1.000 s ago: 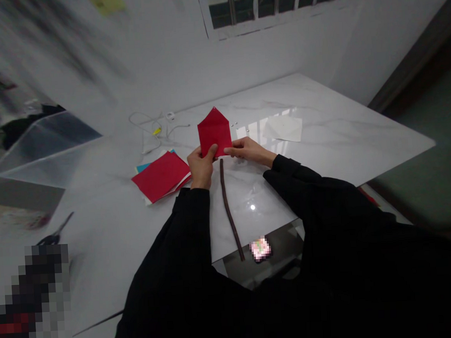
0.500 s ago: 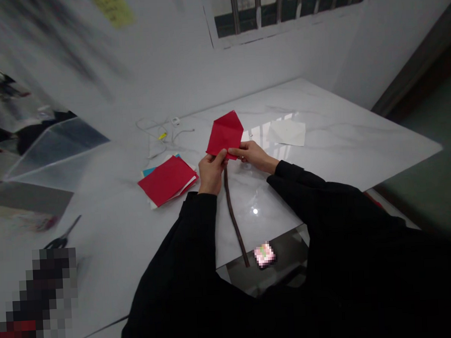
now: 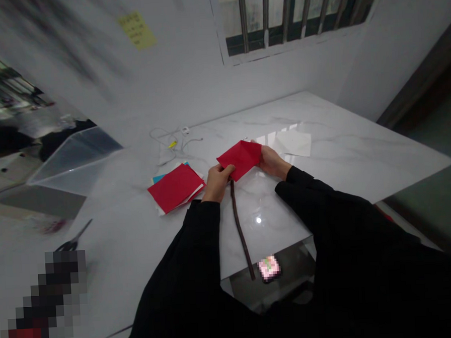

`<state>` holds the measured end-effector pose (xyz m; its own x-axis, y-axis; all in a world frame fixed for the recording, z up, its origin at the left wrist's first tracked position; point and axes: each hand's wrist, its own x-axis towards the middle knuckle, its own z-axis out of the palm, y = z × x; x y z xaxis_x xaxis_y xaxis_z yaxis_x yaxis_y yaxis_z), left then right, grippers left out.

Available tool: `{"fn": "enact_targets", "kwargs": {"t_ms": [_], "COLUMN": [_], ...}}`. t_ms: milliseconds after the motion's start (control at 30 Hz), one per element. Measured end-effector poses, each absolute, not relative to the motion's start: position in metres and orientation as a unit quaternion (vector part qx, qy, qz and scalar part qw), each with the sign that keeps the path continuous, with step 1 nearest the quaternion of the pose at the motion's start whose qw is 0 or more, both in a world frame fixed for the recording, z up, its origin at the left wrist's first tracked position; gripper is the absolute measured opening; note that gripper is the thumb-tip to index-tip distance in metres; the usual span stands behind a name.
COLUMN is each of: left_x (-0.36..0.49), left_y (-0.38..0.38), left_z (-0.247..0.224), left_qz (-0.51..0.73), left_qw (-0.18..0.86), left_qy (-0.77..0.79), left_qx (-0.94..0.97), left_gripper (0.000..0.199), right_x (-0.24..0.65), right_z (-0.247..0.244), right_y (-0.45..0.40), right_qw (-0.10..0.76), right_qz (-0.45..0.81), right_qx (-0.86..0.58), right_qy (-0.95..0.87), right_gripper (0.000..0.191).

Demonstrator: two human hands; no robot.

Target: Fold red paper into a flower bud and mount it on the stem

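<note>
Fingers of the left hand closed, apparently, on folded red paper.

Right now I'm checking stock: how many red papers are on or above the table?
2 plainly: a folded red piece held by the left hand and right hand, and a flat red piece topping the paper stack. More may be hidden beneath.

From my remote view I see a pale wall with a yellow note stuck on it and a barred window letting in dim light, while below it a white marbled table catches bright reflections, and a dark greenish floor shows to the right
</note>
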<state>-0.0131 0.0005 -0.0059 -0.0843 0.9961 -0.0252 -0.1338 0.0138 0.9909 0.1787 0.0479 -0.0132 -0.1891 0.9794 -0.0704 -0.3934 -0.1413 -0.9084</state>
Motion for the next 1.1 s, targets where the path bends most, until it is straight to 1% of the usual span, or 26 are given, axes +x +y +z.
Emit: {"fn": "enact_targets", "kwargs": {"t_ms": [100, 433, 633, 1100], "left_x": [-0.013, -0.015, -0.016, -0.018], "left_y": [0.000, 0.002, 0.002, 0.000], "left_z": [-0.005, -0.006, -0.008, -0.008], "left_qz": [0.557, 0.576, 0.574, 0.548], "left_qw": [0.511, 0.501, 0.516, 0.500], "left_qy": [0.488, 0.465, 0.433, 0.436], "left_qx": [0.436, 0.449, 0.466, 0.509], "left_gripper": [0.031, 0.044, 0.053, 0.049], "right_x": [0.174, 0.178, 0.176, 0.175], "right_z": [-0.018, -0.026, -0.027, -0.024], "right_y": [0.047, 0.046, 0.047, 0.045], "right_qw": [0.497, 0.472, 0.489, 0.481], "right_qz": [0.686, 0.642, 0.605, 0.619], "right_qx": [-0.342, -0.315, -0.342, -0.321], "right_qy": [-0.407, -0.516, -0.527, -0.531], "right_gripper": [0.040, 0.048, 0.049, 0.046]}}
